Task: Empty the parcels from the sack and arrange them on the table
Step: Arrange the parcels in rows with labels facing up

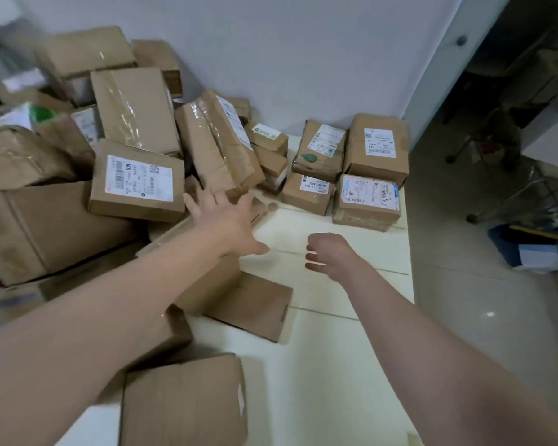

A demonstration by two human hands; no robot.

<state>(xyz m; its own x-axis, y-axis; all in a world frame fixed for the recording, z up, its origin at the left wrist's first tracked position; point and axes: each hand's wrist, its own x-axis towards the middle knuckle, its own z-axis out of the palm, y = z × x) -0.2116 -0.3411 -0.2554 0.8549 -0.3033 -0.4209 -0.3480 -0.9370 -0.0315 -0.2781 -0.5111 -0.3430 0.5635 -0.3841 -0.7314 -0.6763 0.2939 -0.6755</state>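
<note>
**Both hands empty over bench, parcels in two groups**

Head view:
- left hand (223,217) reaches out to the heap of parcels (45,226) covering the left half of the bench (335,365). Fingers (190,204) straight and spread, gripping nothing. Fingertips right at the lower end of the long taped parcel (219,146); cannot tell whether touching or just short.
- right hand (331,252) hovers over bare bench, near the left hand but apart from it. Fingers loosely curled, nothing held.
- heap: loose, tilted, piled up against the wall (271,43). Labelled box (136,183) sits on top, just left of the left hand. Flat box with open flap (252,304) lies beside the left forearm, plain box (181,403) at the near edge.
- back right corner of bench: block of four labelled boxes (376,149), two by two, labels up, close together. Narrow gap between the block and the heap.
- top left too blurred to make out.
- tiled floor (464,300) to the right of the bench.
</note>
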